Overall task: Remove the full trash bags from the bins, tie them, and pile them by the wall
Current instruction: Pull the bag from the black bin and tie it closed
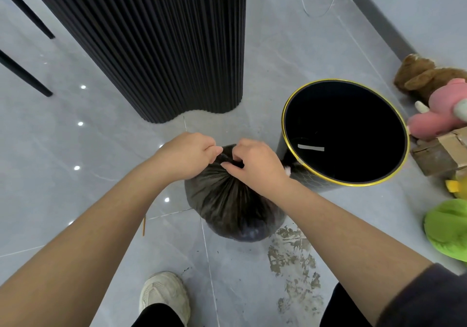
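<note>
Bottom centre: a pale shoe (164, 295) on the grey tiled floor (75, 200), both forearms reaching up-frame from it. Centre frame: black trash bag (227, 205) sits on the floor, out of the bin, full and rounded, mouth gathered into a twisted neck (226, 158) pointing up toward the camera. Left hand (188, 155) clenched on the neck from the left side; right hand (255, 166) pinching the gathered plastic from the right, fingers curled in. The hands are almost touching, with the neck directly between them, so both are equally near; the tie looks in progress, knot not clearly closed. Just right of the bag, touching or nearly so: the black bin (401, 134) with a gold rim, apparently empty. Farther, right edge: plush toys (429, 79) and a cardboard box (439, 155) along the wall base (379, 18), up and right of the bag. Upper left: a black fluted column (156, 43).
</note>
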Demonstrator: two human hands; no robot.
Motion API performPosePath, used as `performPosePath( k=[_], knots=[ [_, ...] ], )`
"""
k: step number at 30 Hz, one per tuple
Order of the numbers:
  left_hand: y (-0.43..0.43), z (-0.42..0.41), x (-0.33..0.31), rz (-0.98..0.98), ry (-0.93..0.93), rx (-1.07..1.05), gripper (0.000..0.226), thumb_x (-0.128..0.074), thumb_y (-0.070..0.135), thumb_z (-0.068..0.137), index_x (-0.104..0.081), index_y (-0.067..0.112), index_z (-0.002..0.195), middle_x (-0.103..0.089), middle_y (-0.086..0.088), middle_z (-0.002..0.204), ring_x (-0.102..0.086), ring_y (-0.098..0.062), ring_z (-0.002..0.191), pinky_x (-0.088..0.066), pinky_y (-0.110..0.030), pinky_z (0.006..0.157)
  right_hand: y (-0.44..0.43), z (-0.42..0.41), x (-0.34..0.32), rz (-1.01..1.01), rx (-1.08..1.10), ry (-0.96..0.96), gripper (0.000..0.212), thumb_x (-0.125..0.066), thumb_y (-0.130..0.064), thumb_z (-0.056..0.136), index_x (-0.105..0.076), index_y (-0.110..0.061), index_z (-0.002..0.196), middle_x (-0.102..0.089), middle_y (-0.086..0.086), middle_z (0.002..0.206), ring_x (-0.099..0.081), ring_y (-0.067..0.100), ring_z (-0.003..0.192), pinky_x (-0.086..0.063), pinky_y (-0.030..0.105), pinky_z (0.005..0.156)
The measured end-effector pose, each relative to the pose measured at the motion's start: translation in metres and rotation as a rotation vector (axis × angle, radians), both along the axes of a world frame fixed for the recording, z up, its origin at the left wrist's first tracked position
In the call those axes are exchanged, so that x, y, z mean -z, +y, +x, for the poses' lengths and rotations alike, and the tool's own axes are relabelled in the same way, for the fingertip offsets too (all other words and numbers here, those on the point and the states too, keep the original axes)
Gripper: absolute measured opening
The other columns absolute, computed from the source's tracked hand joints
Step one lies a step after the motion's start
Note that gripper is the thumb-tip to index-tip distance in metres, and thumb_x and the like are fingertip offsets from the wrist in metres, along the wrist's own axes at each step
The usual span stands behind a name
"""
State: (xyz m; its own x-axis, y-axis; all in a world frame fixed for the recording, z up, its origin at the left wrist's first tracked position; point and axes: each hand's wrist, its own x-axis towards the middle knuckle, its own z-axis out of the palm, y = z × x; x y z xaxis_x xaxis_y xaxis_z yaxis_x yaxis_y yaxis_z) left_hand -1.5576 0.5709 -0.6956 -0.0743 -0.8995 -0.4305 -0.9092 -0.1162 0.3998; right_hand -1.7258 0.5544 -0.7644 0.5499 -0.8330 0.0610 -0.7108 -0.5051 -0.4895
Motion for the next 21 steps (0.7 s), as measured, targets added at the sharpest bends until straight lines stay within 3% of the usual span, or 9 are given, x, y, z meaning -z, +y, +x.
performPosePath(
  k=[2, 5, 10, 14, 18, 21],
  knots=[
    [0.0009, 0.0003, 0.0008, 0.004, -0.001, 0.004, 0.038, -0.041, 0.038, 0.097, -0.060, 0.011, 0.079, -0.058, -0.003, 0.075, -0.055, -0.022, 0.076, -0.044, -0.037, 0.068, 0.0012, -0.0007, -0.0011, 0.057, 0.017, 0.010, 0.030, -0.061, -0.042, 0.086, -0.047, -0.017, 0.078, -0.048, -0.004, 0.066, -0.047, 0.019, 0.062, -0.033, 0.031, 0.056],
    [0.0030, 0.0000, 0.0005, 0.019, -0.012, 0.008, 0.038, -0.040, 0.039, 0.098, -0.062, 0.011, 0.083, -0.061, -0.004, 0.080, -0.056, -0.023, 0.079, -0.046, -0.039, 0.072, 0.0028, -0.0018, -0.0038, 0.019, -0.015, 0.029, 0.025, -0.059, -0.044, 0.087, -0.057, -0.022, 0.099, -0.048, -0.011, 0.069, -0.047, 0.013, 0.065, -0.034, 0.028, 0.055],
    [0.0022, -0.0005, 0.0011, 0.024, -0.038, 0.017, 0.039, -0.039, 0.039, 0.098, -0.062, 0.011, 0.086, -0.061, -0.004, 0.081, -0.056, -0.022, 0.078, -0.045, -0.037, 0.069, -0.0001, -0.0030, 0.0032, -0.052, -0.052, 0.031, 0.025, -0.065, -0.039, 0.084, -0.065, -0.014, 0.082, -0.051, -0.003, 0.081, -0.051, 0.017, 0.080, -0.039, 0.032, 0.063],
    [0.0025, -0.0028, 0.0033, 0.014, -0.028, 0.026, 0.038, -0.040, 0.038, 0.098, -0.060, 0.011, 0.081, -0.055, 0.000, 0.072, -0.052, -0.019, 0.072, -0.040, -0.033, 0.063, 0.0009, -0.0018, 0.0038, -0.012, -0.011, -0.006, 0.031, -0.067, -0.035, 0.082, -0.044, -0.017, 0.069, -0.049, -0.002, 0.075, -0.046, 0.017, 0.070, -0.032, 0.030, 0.063],
    [0.0013, -0.0025, 0.0017, 0.016, -0.019, 0.031, 0.036, -0.039, 0.038, 0.098, -0.060, 0.013, 0.081, -0.055, 0.000, 0.071, -0.053, -0.020, 0.073, -0.043, -0.036, 0.067, 0.0019, -0.0009, -0.0005, 0.020, 0.034, 0.018, 0.023, -0.061, -0.040, 0.086, -0.052, -0.019, 0.090, -0.051, -0.009, 0.068, -0.051, 0.015, 0.063, -0.037, 0.031, 0.053],
    [0.0006, -0.0028, 0.0011, -0.002, -0.005, 0.033, 0.036, -0.040, 0.037, 0.098, -0.059, 0.013, 0.080, -0.053, 0.000, 0.070, -0.052, -0.020, 0.071, -0.040, -0.035, 0.063, 0.0018, 0.0009, 0.0000, 0.035, 0.015, 0.005, 0.021, -0.057, -0.036, 0.091, -0.061, -0.019, 0.102, -0.046, -0.011, 0.072, -0.054, 0.017, 0.068, -0.037, 0.030, 0.055]
  ],
)
